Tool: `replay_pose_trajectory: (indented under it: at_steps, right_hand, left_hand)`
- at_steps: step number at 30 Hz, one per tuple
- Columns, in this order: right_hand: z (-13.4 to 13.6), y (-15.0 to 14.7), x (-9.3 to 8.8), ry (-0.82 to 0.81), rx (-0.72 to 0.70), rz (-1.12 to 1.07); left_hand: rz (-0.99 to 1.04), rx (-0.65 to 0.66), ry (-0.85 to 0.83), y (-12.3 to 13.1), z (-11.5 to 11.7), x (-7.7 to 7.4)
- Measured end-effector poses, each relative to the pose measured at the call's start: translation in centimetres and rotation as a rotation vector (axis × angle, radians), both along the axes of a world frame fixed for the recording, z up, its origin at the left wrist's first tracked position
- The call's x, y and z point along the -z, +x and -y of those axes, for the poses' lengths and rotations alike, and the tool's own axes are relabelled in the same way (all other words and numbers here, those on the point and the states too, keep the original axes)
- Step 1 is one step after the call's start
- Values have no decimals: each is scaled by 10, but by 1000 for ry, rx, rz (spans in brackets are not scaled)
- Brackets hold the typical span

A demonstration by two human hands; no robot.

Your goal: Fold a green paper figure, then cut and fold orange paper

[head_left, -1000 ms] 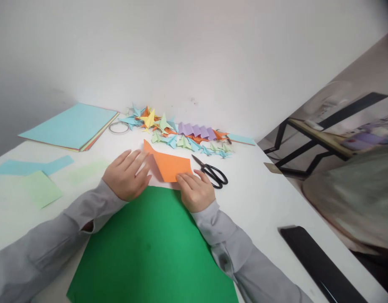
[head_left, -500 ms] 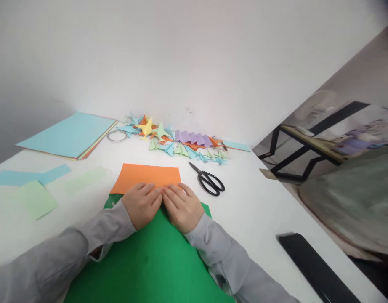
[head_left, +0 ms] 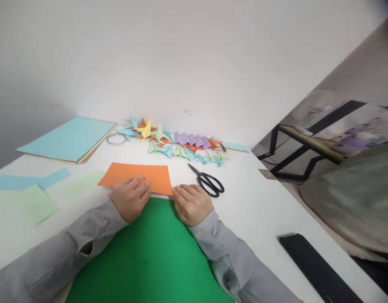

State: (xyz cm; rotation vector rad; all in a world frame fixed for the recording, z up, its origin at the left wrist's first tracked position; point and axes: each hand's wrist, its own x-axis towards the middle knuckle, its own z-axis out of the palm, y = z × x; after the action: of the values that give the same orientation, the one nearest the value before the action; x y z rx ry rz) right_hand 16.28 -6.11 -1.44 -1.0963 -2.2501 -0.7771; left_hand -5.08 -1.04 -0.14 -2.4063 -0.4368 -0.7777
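Note:
A rectangular sheet of orange paper (head_left: pixel 135 174) lies across the far end of a green mat (head_left: pixel 152 248). My left hand (head_left: pixel 131 198) is closed at its near edge, fingers over the top of the sheet and the thumb out of sight. At the near right corner, my right hand (head_left: pixel 192 204) grips the paper between thumb and fingertips. Both hands have their backs toward me. Just beyond my right hand, black-handled scissors (head_left: pixel 209 183) lie closed on the table, blades pointing away and to the left.
Folded paper shapes (head_left: pixel 178 145) in several colours line the wall, with a wire ring (head_left: pixel 116 139) to their left. A paper stack (head_left: pixel 69 136), a blue strip (head_left: pixel 23 182) and a green piece (head_left: pixel 38 203) lie left. A long black object (head_left: pixel 317 265) rests right.
The orange paper has shifted left and turned slightly. My hands, which met at its near edge, have moved apart, the right one to the corner and the left one leftward.

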Motion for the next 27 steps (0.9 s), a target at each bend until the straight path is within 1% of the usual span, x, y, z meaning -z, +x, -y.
replay_pose_trajectory:
  at_steps: [3,5,8,10,12,14,16,18,20,24,27]
  right_hand:
    - [-3,11,2,10,36,-14]
    - [-3,16,2,28,82,-61]
    - [0,10,0,67,111,-162]
    - [4,-1,-1,34,52,-157]
    - [6,-13,1,-34,-7,-91]
    - [6,-21,4,-38,-62,-62]
    - [5,-22,8,-36,-81,-82]
    - [3,-18,9,-31,-62,-128]
    - [1,-11,10,-12,-28,-178]
    - [-4,3,11,26,48,-263]
    - [-7,13,14,56,76,-328]
  left_hand:
    - [3,-38,25,-9,-6,-4]
    - [25,-61,25,-12,-9,-5]
    - [46,-38,5,-10,-7,-2]
    - [44,-2,-16,-2,0,3]
    - [47,18,-46,8,9,10]
    - [50,35,-71,15,15,16]
    - [47,40,-80,16,16,18]
    - [54,41,-67,12,11,14]
    - [60,5,-50,2,1,6]
    - [14,-91,45,-24,-22,-10]
    - [74,-154,41,-44,-38,-14]
